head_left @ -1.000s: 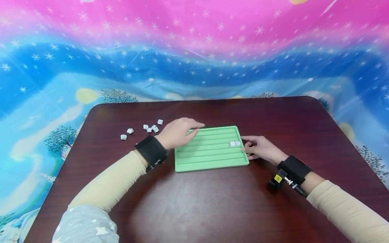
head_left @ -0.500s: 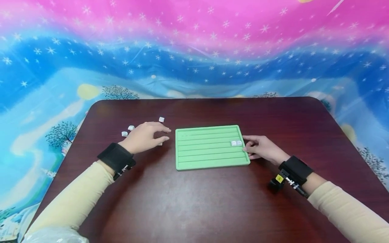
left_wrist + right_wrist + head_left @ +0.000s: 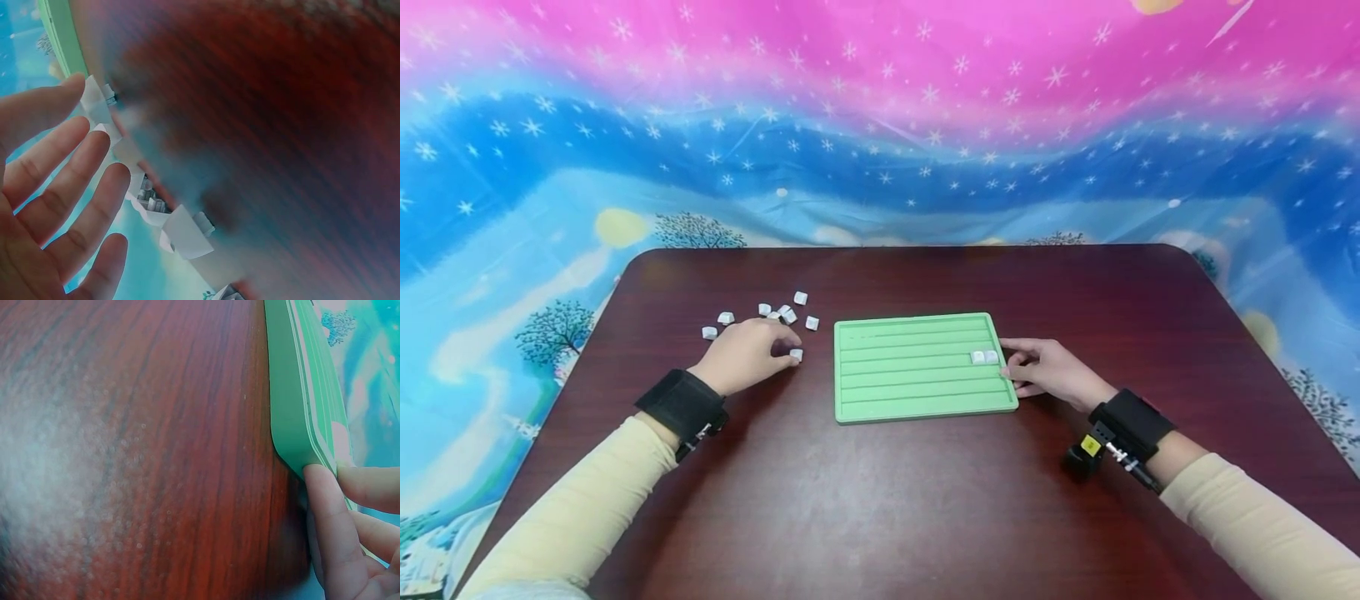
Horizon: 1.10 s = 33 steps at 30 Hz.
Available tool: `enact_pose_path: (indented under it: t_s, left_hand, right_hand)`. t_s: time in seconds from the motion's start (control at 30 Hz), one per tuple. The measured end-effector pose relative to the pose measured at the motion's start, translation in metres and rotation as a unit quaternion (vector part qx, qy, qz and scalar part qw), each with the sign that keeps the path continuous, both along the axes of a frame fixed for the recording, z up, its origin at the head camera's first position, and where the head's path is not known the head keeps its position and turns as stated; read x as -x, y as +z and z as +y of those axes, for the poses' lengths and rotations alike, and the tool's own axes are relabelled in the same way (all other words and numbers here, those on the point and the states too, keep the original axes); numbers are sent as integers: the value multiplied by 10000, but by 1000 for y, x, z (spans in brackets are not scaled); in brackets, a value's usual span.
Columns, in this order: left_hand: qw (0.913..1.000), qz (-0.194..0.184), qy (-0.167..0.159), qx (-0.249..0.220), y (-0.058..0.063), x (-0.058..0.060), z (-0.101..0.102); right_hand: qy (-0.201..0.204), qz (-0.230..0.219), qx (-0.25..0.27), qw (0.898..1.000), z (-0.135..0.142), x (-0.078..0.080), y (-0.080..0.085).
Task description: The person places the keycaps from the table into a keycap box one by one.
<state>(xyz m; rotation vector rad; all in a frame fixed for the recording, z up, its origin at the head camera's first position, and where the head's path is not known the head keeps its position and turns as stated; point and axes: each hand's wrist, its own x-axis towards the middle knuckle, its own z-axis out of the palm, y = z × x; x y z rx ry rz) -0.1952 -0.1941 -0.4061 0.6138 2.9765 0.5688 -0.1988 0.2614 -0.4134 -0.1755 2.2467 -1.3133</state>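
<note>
In the head view my left hand (image 3: 747,354) is low over the left side of the table, thumb tip right at a white keycap (image 3: 797,355). The left wrist view shows its fingers (image 3: 94,215) loosely extended and spread, with a keycap (image 3: 95,103) just past the thumb tip. My right hand (image 3: 1051,371) pinches the right edge of a green ridged tray (image 3: 917,392), thumb on the rim and other fingers along the outer side. Two white keycaps (image 3: 984,357) sit side by side in one of the tray's grooves, at its right end.
Several more white keycaps (image 3: 812,323) lie loose beyond and to the left of my left hand, some clustered together. The dark red-brown table (image 3: 865,500) ends at a patterned cloth backdrop (image 3: 880,150).
My left hand has moved left from over the tray to the loose keycaps and lowered to the nearest one. The right hand has stayed at the tray's edge.
</note>
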Motion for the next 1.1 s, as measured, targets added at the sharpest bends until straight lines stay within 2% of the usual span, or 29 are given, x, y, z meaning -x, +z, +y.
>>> enact_pose_path:
  t_s: [0.3,0.53,0.83,1.1]
  left_hand:
    - [10000,-22,30,6,-7,0,0]
    - [10000,53,8,41,-7,0,1]
    - [9998,126,32,179,4,3,4]
    - [9988,427,-177,179,14,6,15]
  right_hand:
    - [-38,-33,-26,10000,-1,-1,-1]
    - [-32,-5,-21,10000,-1,2,-1]
    - [-51,-20,-34,10000,1,3,-1]
    - [-32,-11,-14,10000,1,2,-1]
